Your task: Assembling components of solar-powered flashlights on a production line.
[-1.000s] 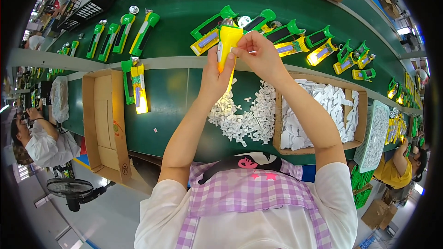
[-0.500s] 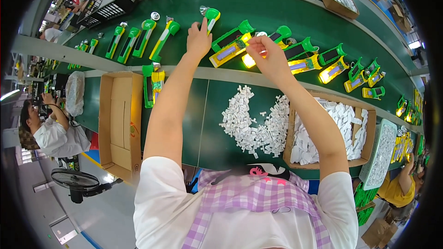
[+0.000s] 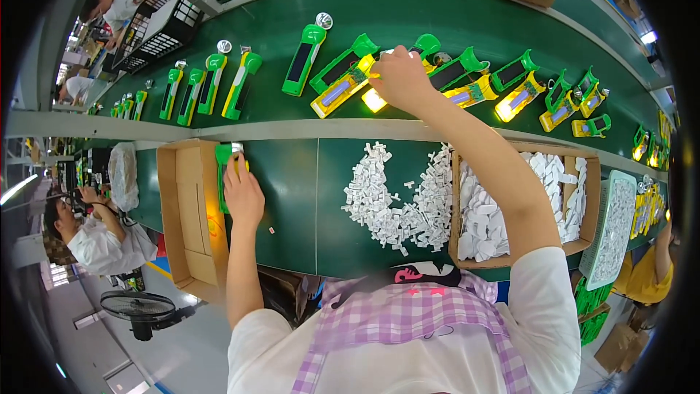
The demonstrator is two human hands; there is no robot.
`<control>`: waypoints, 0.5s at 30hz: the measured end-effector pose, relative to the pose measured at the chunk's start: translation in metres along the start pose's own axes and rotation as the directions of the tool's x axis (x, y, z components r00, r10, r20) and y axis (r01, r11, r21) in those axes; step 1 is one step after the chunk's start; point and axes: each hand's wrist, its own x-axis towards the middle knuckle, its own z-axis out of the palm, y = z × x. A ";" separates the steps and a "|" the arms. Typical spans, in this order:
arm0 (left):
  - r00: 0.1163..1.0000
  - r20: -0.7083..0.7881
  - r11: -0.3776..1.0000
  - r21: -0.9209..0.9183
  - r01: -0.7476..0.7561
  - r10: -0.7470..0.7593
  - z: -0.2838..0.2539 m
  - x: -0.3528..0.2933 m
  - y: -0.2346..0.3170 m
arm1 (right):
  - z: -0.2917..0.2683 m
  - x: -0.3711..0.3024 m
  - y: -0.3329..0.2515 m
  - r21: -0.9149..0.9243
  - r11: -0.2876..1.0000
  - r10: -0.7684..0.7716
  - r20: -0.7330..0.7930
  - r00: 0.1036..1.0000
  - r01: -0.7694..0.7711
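Observation:
My left hand [image 3: 243, 193] is on the near bench, its fingers closed over the silver head end of an opened green-and-yellow flashlight [image 3: 222, 175]; most of the flashlight is hidden beneath it. On the far green surface, my right hand [image 3: 401, 84] has its fingers bent together above the opened flashlights. What it pinches is covered by the hand. At its fingertips lies a yellow housing half [image 3: 341, 96] with a purple cell inside, beside a green half [image 3: 348, 64]. A lit yellow half [image 3: 373, 100] glows below the hand. Left of these lies a closed flashlight [image 3: 305, 60] with its silver reflector sticking out.
Several closed flashlights [image 3: 211, 84] stand in a row at far left, and more opened, lit ones [image 3: 519, 98] at right. Small white pieces [image 3: 368, 193] are heaped on the bench beside a carton [image 3: 456, 211] of white parts. Another carton [image 3: 193, 211] and a metal rail [image 3: 292, 129] are near.
My left hand has left the closed flashlight on the far surface and come down to the opened one on the bench. My right hand remains by the opened flashlights, its fingers more curled.

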 end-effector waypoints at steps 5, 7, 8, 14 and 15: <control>0.979 -0.183 0.996 -0.006 -0.088 0.086 -0.019 0.002 0.024 | -0.001 0.021 -0.017 -0.177 0.977 0.168 0.284 0.944 -0.121; 0.903 -0.391 0.976 -0.046 -0.212 0.178 -0.028 0.033 0.054 | 0.005 0.023 -0.021 -0.156 0.973 0.201 0.234 0.951 -0.168; 0.870 -0.415 0.947 -0.056 -0.315 0.265 -0.030 0.057 0.073 | 0.009 0.023 -0.022 -0.148 0.970 0.220 0.212 0.952 -0.191; 0.768 -0.504 0.875 -0.047 -0.481 0.395 0.019 0.189 0.148 | 0.013 0.034 -0.034 -0.199 0.970 0.179 0.214 0.960 -0.137; 0.863 -0.296 0.900 -0.027 -0.436 0.409 0.023 0.198 0.156 | 0.016 0.033 -0.032 -0.181 0.976 0.159 0.209 0.965 -0.121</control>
